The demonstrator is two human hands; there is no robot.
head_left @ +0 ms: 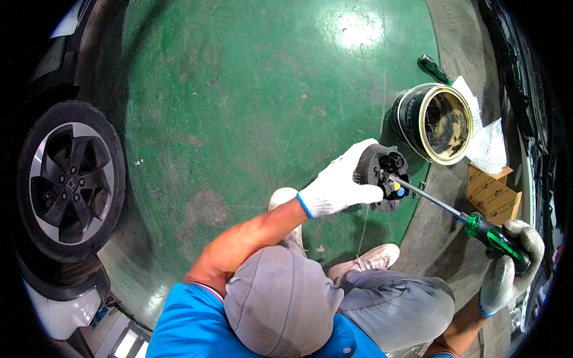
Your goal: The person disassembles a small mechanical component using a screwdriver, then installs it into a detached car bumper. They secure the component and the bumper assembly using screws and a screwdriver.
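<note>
My left hand (345, 184), in a white knitted glove, is closed on a round black plastic part (391, 164) with yellow and blue pieces on its face. My right hand (514, 265), in a greyish glove, grips the green-and-black handle of a screwdriver (483, 230). Its long steel shaft reaches up and left to the face of the part; whether the tip is seated in it is too small to tell.
An open tin (403, 119) with dark residue stands beside another green-handled tool (436, 70), white sheets (485, 143) and a cardboard box (492, 194). A car wheel (71, 185) is at left, dark bodywork at right. My shoes rest on the green floor mat (239, 89).
</note>
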